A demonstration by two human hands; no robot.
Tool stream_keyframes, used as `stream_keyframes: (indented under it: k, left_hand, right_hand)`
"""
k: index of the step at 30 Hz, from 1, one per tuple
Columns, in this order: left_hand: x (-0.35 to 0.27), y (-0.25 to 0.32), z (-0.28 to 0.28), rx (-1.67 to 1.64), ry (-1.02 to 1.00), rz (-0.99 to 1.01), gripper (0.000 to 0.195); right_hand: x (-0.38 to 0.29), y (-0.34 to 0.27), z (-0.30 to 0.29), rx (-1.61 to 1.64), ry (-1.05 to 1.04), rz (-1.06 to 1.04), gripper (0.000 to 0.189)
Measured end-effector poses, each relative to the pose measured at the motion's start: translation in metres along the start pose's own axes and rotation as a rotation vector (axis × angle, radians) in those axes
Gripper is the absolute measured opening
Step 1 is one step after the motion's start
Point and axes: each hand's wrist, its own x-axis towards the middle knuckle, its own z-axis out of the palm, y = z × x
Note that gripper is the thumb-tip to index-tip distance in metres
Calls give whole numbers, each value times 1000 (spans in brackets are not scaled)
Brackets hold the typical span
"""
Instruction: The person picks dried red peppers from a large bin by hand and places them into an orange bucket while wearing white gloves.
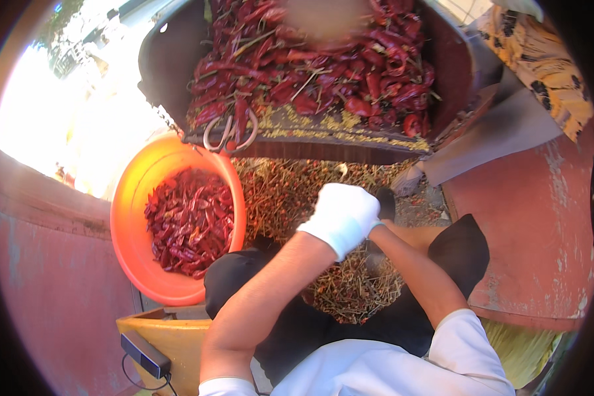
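My left hand [345, 212], in a white glove, is held in a fist over the ground between my knees. Behind it my right hand is almost wholly hidden; only the pale edge of its glove cuff [376, 225] shows. Whether either hand holds anything cannot be seen. Ahead of them, a large dark container [448, 69] lies with its open side towards me, heaped with dried red chili peppers [297, 69]. Scissors [226, 143] rest at its front left edge, loops up, with a chili between the loops. To the left, an orange plastic basin [138, 267] holds more red chilies [193, 222].
Cut stems and chili bits [287, 198] cover the ground beneath my hands. A yellow wooden box [188, 341] with a dark corded device [146, 354] stands at lower left. Worn red panels [529, 222] flank both sides. Grey sheet material [500, 128] and patterned cloth [544, 64] lie at upper right.
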Motion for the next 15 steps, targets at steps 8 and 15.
stream_keyframes:
  k: [8,15]
  left_hand:
    - [-16,-43,-54,-271,772,-341,33]
    - [-7,-42,-43,-755,619,-229,30]
  right_hand:
    - [0,-162,-178,285,180,99,22]
    - [6,-166,-191,16,571,-261,18]
